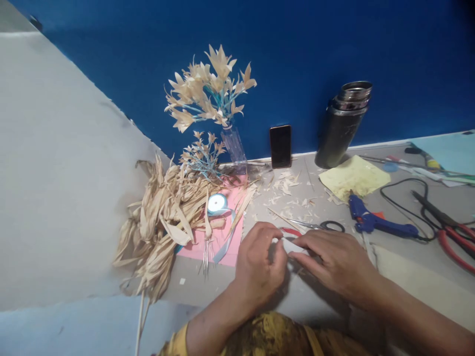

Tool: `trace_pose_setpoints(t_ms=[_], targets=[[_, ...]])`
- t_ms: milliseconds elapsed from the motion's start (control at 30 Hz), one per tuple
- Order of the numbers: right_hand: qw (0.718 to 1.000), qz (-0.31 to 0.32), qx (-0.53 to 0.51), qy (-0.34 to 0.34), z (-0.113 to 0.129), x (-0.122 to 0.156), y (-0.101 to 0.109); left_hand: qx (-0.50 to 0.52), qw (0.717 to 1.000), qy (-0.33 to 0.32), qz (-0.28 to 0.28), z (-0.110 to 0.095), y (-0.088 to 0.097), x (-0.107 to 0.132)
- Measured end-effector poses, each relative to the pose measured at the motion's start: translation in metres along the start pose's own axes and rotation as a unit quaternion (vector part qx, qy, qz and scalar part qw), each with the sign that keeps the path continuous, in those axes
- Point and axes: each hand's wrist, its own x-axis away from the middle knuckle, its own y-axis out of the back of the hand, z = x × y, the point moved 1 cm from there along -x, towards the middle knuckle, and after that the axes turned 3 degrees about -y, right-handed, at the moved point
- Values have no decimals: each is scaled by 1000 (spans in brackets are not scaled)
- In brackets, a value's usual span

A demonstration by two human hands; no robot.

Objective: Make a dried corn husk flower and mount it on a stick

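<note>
My left hand (260, 262) and my right hand (334, 259) meet over the grey table (415, 247), fingers pinched together on a small pale strip of husk (287, 245) held between them. The strip is mostly hidden by my fingers. Just beyond my hands lie scissors (321, 226) and a red-handled tool (291, 231). A heap of dry corn husks (163, 222) lies to the left on pink paper (222, 242), with a roll of light blue ribbon (217, 203) on it.
A clear vase of husk flowers (211, 94) stands against the blue wall, with a phone (280, 146) and a dark steel flask (343, 123) beside it. A blue glue gun (374, 221), yellow paper (354, 178), red pliers (452, 237) and cables lie right. Husk scraps litter the middle.
</note>
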Motion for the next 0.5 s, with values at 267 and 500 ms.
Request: trace_pose_setpoints(t_ms=[267, 500], targets=[[1000, -10, 1, -21, 0, 0, 2, 68, 996, 60, 27, -1, 9, -1], [999, 20, 10, -32, 0, 2, 1, 74, 991, 92, 63, 6, 8, 0]])
